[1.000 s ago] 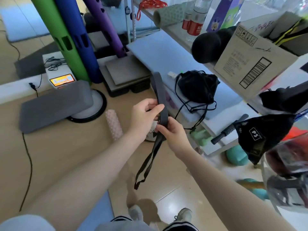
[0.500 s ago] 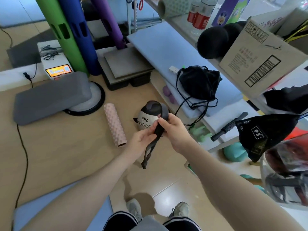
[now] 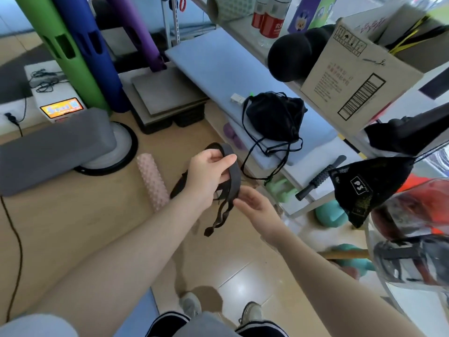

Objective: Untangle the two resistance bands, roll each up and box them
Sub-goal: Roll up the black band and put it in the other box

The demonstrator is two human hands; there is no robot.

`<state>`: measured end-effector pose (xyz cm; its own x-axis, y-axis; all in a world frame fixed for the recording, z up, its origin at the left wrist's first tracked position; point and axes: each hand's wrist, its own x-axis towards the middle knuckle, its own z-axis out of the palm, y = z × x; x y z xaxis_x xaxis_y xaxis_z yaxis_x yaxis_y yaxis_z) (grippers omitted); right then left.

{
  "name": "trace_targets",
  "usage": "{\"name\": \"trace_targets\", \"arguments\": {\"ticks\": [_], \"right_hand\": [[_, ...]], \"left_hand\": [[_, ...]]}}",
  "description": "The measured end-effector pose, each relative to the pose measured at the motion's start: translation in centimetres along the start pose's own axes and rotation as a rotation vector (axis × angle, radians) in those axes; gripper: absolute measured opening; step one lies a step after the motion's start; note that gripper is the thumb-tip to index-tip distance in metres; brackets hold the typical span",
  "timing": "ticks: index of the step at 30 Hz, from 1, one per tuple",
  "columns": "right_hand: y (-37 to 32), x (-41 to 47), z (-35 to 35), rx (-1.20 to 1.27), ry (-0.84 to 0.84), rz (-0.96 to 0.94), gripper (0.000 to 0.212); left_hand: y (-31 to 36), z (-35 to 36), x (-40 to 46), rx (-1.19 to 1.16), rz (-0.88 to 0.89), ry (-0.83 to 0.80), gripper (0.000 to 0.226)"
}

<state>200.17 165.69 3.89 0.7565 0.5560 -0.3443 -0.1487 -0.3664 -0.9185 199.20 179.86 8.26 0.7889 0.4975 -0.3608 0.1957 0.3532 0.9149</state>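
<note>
Above the floor, left hand gripping grey resistance band loop, right hand beneath, fingers relaxed, touching band.

The wooden floor carries a pink knobbed foam roller near the middle, and to its left a grey foam block lying partly over a round balance disc. Farther back stand green, blue and purple tubes. On the right, a low shelf holds a pale blue mat with a black drawstring bag on it; the upper shelf bears black balls and a cardboard box
</note>
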Motion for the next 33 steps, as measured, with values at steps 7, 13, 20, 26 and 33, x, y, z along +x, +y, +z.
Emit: {"name": "trace_targets", "arguments": {"ticks": [7, 13, 20, 26, 33], "right_hand": [[0.8, -0.3, 0.2, -0.167, 0.193, -0.093, 0.018], [-0.4, -1.4, -1.6, -0.287, 0.154, -0.102, 0.023], [1.4, -2.4, -3.4, -0.103, 0.146, 0.184, 0.03], [3.1, -4.8, -4.9, 0.2, 0.094, 0.258, 0.013], [3.4, -7.0, -7.2, 0.15, 0.082, 0.137, 0.018]], "left_hand": [[-0.4, 2.1, -1.0, -0.107, -0.049, 0.142, 0.004], [-4.8, 1.5, -3.3, 0.043, -0.243, 0.059, 0.034], [-12.0, 2.6, -9.1, 0.101, -0.045, 0.046, 0.021], [-13.2, 5.3, -11.2, 0.258, 0.064, 0.15, 0.024], [-13.0, 8.0, -12.8, 0.267, 0.112, 0.193, 0.023]]}}
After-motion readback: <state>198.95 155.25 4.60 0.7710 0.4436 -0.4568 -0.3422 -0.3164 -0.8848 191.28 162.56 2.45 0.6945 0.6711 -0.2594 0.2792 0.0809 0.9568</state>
